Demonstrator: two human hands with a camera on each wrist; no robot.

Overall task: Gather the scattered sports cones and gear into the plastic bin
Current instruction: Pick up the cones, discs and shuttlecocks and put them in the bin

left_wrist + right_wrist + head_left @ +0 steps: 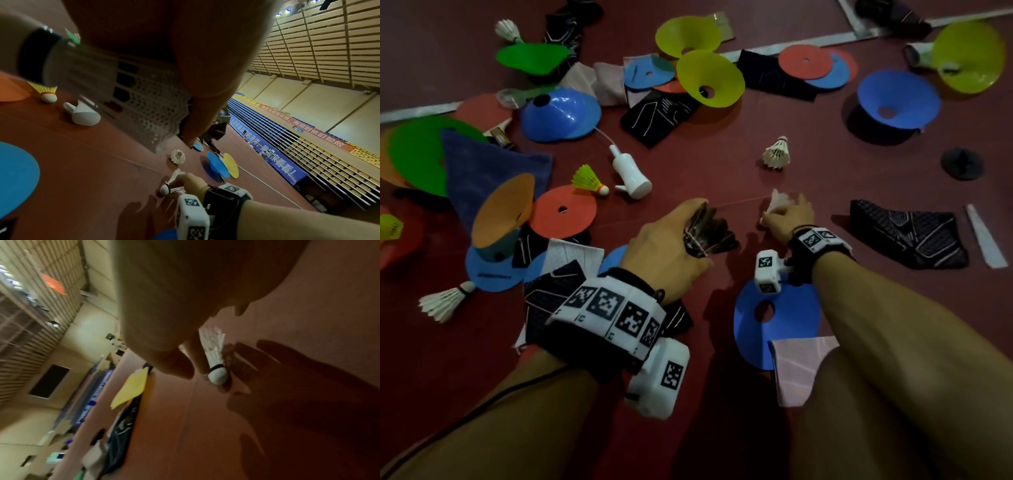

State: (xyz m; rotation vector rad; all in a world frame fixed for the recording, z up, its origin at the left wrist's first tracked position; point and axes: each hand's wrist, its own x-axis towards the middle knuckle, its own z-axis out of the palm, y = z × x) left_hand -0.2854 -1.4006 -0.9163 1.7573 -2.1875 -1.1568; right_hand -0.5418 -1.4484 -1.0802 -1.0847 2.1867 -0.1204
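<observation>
Head camera looks steeply down over both forearms at floor. Left wrist camera sits close under left hand [164,48], faces along floor toward right hand [190,181] and stands beyond. Right wrist camera, tilted, very near right hand's fingers [195,356]. All views share white shuttlecock [777,202] at right hand.

Indoor sports hall. Maroon court floor [722,161] marked with white boundary lines [808,40]; tiered spectator seating [308,154] beyond the floor, banners [273,155] along its base, shuttlecocks [777,152] scattered on the floor.
</observation>
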